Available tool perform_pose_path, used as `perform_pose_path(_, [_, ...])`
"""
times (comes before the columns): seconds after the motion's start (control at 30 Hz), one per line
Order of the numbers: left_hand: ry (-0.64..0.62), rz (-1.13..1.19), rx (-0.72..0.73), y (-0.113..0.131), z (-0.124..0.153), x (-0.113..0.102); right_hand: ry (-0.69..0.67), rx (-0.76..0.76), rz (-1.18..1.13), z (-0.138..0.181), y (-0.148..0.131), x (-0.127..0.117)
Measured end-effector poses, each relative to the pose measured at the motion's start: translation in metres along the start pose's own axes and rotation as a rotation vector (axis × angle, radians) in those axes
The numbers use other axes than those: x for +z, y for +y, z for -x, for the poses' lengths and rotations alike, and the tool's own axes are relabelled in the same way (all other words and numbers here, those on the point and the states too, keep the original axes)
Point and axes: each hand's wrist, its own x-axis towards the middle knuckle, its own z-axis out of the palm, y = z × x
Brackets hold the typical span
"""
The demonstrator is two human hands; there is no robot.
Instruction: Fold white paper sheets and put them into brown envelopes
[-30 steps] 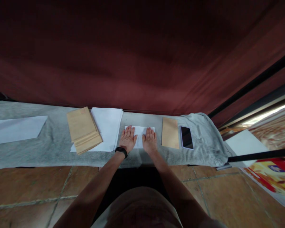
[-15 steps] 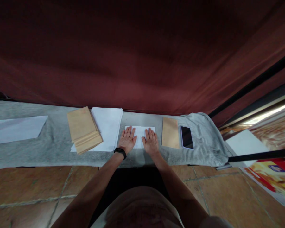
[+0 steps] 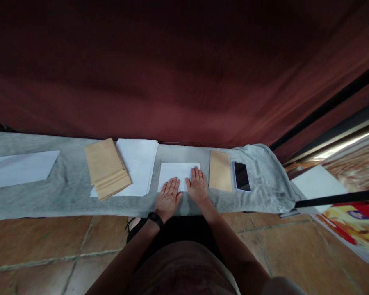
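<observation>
A white sheet of paper (image 3: 175, 171), small and apparently folded, lies flat on the grey cloth in front of me. My left hand (image 3: 168, 197), with a dark band on its wrist, rests palm down with its fingertips over the paper's near edge. On the paper's right side lies my right hand (image 3: 197, 185), flat, with its fingers stretched out. Neither hand grips anything. Just right of the paper is a single brown envelope (image 3: 220, 171). To the left, a stack of brown envelopes (image 3: 106, 164) overlaps a pile of white sheets (image 3: 141, 164).
A phone (image 3: 242, 177) lies right of the single envelope. Another white paper (image 3: 21, 168) is at the far left. The grey cloth (image 3: 70, 192) covers a narrow surface against a dark red curtain (image 3: 178, 102). A colourful box (image 3: 356, 225) stands at the lower right.
My left hand has slid down toward me, from the left side of the paper to its near edge, uncovering the paper's left part. My right hand stays on the right side, nearly unmoved.
</observation>
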Motion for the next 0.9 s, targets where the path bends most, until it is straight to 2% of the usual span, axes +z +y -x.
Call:
perform_pose_path(0.17, [-0.007,-0.024,-0.041,-0.005,0.014,-0.003,-0.001,0.046,0.004,0.004,0.000,-0.002])
perform_pose_path(0.3, [0.003,-0.039,-0.096,-0.008,0.011,-0.006,-0.017,0.097,-0.008,0.003,-0.006,-0.004])
perform_pose_path(0.57, [-0.043,-0.024,-0.082,0.002,-0.019,0.003,-0.196,-0.141,-0.113,-0.028,-0.033,0.002])
perform_pose_path(0.73, [-0.023,-0.022,-0.089,-0.001,-0.016,0.005,-0.143,-0.082,-0.080,-0.042,-0.023,0.009])
perform_pose_path(0.9, [-0.028,-0.010,-0.116,-0.001,-0.016,0.004,-0.087,0.005,-0.029,-0.040,-0.005,0.011])
